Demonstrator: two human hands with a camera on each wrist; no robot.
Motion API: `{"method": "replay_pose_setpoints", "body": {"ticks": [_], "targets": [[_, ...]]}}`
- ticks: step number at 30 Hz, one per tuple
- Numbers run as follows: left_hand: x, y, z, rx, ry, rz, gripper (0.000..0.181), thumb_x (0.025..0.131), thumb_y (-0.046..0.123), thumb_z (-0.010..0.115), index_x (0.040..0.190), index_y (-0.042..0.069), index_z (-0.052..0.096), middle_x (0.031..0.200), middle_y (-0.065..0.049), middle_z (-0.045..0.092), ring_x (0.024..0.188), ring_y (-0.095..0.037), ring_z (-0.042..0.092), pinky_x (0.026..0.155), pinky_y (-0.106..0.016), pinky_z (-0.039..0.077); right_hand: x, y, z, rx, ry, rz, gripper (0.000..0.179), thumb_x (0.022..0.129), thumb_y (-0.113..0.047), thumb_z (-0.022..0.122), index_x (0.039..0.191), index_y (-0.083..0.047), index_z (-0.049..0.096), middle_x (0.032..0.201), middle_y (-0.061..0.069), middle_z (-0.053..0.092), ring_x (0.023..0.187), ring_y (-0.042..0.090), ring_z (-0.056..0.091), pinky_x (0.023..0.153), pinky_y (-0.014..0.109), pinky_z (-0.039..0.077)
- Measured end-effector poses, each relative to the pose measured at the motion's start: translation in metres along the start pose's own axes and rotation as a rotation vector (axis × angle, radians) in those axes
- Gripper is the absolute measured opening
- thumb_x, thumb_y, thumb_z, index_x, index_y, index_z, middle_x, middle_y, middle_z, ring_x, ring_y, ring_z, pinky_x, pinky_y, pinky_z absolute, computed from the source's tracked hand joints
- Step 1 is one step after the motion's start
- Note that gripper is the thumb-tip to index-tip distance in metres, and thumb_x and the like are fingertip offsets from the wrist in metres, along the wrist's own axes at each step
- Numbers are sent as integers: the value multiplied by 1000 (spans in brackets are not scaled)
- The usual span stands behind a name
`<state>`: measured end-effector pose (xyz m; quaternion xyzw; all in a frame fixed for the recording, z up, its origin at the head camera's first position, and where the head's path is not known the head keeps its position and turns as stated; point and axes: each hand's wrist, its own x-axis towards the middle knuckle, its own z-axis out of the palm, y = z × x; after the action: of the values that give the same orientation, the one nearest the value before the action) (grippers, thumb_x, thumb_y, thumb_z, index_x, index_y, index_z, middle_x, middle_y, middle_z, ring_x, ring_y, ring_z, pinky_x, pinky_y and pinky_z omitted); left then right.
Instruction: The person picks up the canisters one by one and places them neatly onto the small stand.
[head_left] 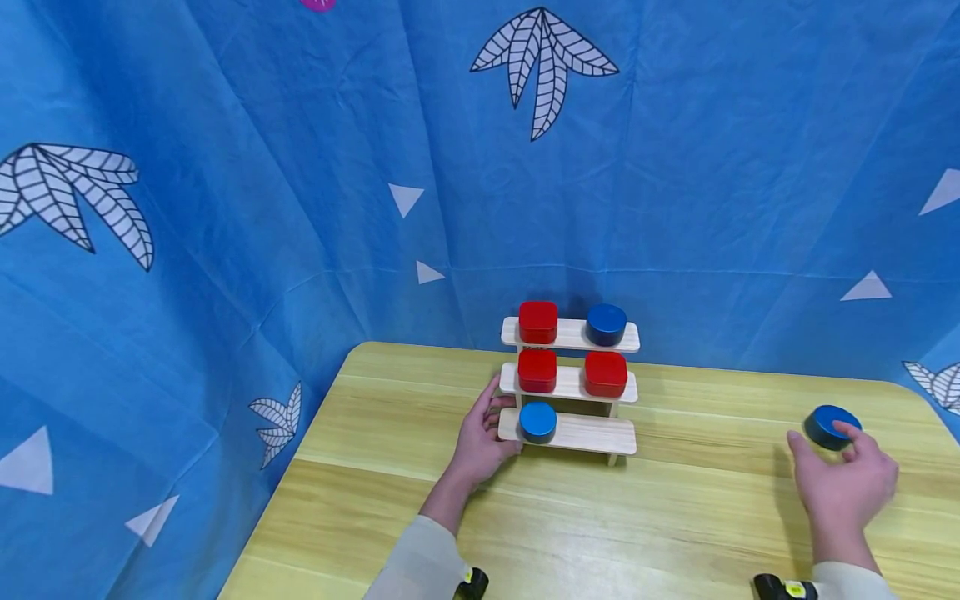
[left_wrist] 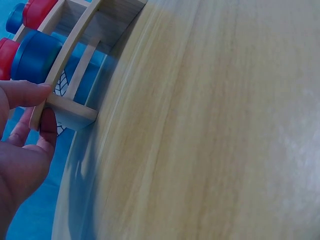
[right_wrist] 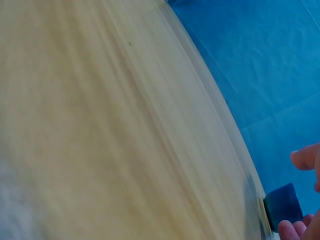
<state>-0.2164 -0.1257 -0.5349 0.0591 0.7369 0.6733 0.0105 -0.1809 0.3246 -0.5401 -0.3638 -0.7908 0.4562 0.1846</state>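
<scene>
A small three-tier wooden shelf (head_left: 588, 434) stands toward the back of the table. My left hand (head_left: 481, 442) pinches the left end of its lowest board between thumb and fingers, as the left wrist view also shows. On that board sits a round blue tin (head_left: 537, 422). Two red square tins (head_left: 537, 371) stand on the middle board; a red tin (head_left: 537, 322) and a blue tin (head_left: 606, 324) are on the top one. At the right, my right hand (head_left: 846, 483) is spread at another round blue tin (head_left: 832, 427); its fingers reach the tin's side while the thumb stays apart from it.
The tins and shelf stand on a light wooden table (head_left: 697, 517) with rounded back corners. A blue cloth (head_left: 675, 208) printed with leaves and triangles hangs close behind the back edge and along the left side.
</scene>
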Motion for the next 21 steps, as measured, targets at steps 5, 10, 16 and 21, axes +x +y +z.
{"method": "replay_pose_setpoints", "body": {"ticks": [5, 10, 16, 21], "targets": [[-1, 1, 0, -2, 2, 4, 113, 70, -21, 77, 160, 25, 27, 131, -3, 54, 120, -28, 53, 92, -35, 53, 1, -1, 0, 2, 13, 4, 72, 87, -40, 74, 148, -12, 50, 110, 9, 40, 111, 30, 32, 89, 46, 30], [-1, 3, 1, -4, 5, -1, 112, 70, -19, 78, 159, 26, 28, 131, -2, 54, 120, -28, 53, 92, -35, 53, 5, 0, 1, 9, 28, 6, 71, 87, -38, 74, 147, -9, 50, 104, 9, 37, 118, 36, 29, 95, 50, 31], [-2, 3, 0, -16, 9, -8, 112, 70, -18, 79, 157, 36, 31, 131, -1, 54, 120, -27, 52, 92, -35, 53, 10, -2, 0, -2, 18, 16, 75, 88, -37, 72, 150, -7, 44, 114, 20, 35, 128, 40, 27, 102, 55, 29], [-1, 2, 0, -19, 6, -2, 113, 70, -18, 78, 156, 37, 31, 131, -1, 54, 120, -27, 52, 92, -35, 53, 15, 2, 3, -27, 1, 30, 77, 89, -37, 70, 152, -5, 39, 135, 31, 31, 133, 44, 25, 107, 58, 28]]}}
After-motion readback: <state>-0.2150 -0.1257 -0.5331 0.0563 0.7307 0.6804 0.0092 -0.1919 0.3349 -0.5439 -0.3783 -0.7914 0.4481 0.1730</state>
